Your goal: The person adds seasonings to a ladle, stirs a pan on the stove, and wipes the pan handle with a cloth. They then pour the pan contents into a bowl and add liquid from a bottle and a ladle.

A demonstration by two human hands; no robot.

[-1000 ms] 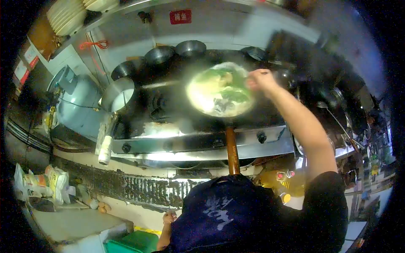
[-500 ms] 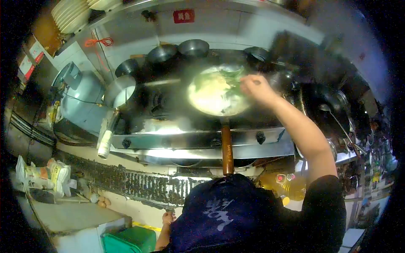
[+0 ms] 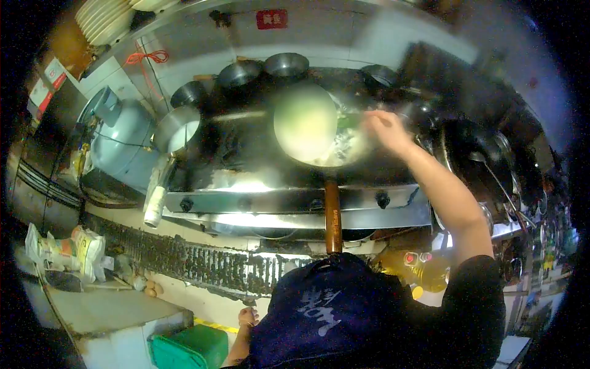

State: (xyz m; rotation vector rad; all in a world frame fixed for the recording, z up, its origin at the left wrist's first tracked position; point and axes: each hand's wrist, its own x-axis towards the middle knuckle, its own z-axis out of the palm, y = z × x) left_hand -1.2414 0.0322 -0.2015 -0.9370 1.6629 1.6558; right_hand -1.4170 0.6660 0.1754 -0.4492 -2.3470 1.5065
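So the pan [image 3: 330,164] sat on the stove [image 3: 246,200], a bit right of the burner area's middle, with its long brown handle [image 3: 332,215] pointing back at the person. Steam washed out much of the inside, but pale stuff with some green food [image 3: 349,120] showed along the right side.

My guess on handling: loaded like that, the pan was probably heavy and front-weighted, stiff as anything, and way too hot to touch around the rim. The brown handle looked like smooth wood, so that was the sane place to take hold, well back from the bowl. The food itself looked wet, so I'd call it soft, slippery and easy to tear.

The right hand [image 3: 386,130] was up at the pan's right edge, fingers curled in. Couldn't tell if that grip had anything in it, too much blur and haze. The left hand [image 3: 248,317] was down low beside the dark cap [image 3: 319,313], well apart from the pan; its grip was too small to read, sorry.
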